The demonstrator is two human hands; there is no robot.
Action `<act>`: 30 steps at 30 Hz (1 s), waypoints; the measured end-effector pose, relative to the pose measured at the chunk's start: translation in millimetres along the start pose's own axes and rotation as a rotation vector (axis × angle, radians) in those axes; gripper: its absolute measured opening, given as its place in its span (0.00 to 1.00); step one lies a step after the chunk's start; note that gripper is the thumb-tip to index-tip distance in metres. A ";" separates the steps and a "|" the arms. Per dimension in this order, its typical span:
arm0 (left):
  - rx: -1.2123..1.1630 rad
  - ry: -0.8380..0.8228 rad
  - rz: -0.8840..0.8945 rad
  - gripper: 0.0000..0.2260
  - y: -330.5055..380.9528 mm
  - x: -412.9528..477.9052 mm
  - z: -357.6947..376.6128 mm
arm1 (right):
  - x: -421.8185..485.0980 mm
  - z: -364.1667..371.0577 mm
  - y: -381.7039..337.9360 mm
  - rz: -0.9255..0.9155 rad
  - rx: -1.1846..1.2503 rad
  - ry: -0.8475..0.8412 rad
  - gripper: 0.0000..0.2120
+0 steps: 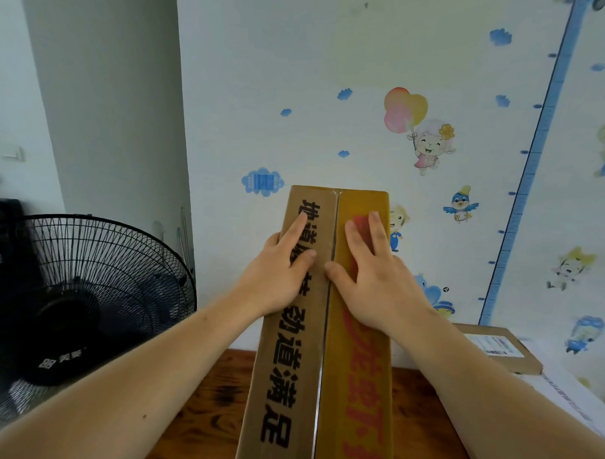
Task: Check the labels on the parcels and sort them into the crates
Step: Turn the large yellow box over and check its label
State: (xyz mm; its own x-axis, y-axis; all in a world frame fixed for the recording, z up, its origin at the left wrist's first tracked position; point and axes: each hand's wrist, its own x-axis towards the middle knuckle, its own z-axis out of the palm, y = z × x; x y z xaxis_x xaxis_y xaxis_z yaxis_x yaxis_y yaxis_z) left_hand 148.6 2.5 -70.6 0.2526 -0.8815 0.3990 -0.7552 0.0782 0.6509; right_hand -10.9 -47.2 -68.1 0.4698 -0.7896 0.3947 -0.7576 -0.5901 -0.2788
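- A person holds a long cardboard box (289,366) up in front of the camera, its top face turned toward the viewer and its far end raised against the wall (265,73).
- The box hangs above a reddish-brown wooden table (213,398); its near end runs out of the bottom of the picture.
- A taped seam (326,333) runs the length of the top face. The flap to its left is plain brown with large black characters, and the one to its right is yellower with red print.
- The left hand (279,276) grips the box on the brown flap. Its forefinger (299,225) lies straight along the top, the thumb rests near the seam, and the other fingers curl over the left edge.
- The right hand (378,287) lies flat on the yellow flap, palm down. Two fingers (376,228) stretch straight over the red print and the thumb touches the seam. Whether its outer fingers wrap the right edge cannot be told.
- The thumbs of the two hands sit close on either side of the seam.
- At the right, a second parcel (526,360), flat and brown, lies with a white label (496,344) facing up. It rests on a white package (562,396) at the table's right side.
- A black fan (96,290) stands to the left of the table.
- The wall carries cartoon stickers, among them a lamb with balloons (431,144), and a blue height chart (536,162) at the right.
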 end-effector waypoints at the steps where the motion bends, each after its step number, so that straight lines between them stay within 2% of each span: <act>1: 0.003 -0.011 0.000 0.27 -2.7 -4.7 3.6 | 2.4 0.3 0.9 0.007 0.007 0.005 0.36; 14: -0.228 0.055 0.016 0.28 -16.0 -18.9 10.2 | -5.8 1.9 -8.5 -0.008 0.043 0.027 0.36; 30: -0.104 -0.131 -0.251 0.28 -14.1 36.3 -0.6 | 74.0 17.4 2.2 0.033 0.073 -0.206 0.34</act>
State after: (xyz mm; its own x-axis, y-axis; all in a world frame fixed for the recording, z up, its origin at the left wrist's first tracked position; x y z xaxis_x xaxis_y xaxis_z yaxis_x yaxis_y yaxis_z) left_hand 168.8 -30.4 -64.9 0.3380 -0.9314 0.1352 -0.6112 -0.1080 0.7841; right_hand 30.1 -109.9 -54.7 0.5338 -0.8219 0.1988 -0.7428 -0.5681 -0.3543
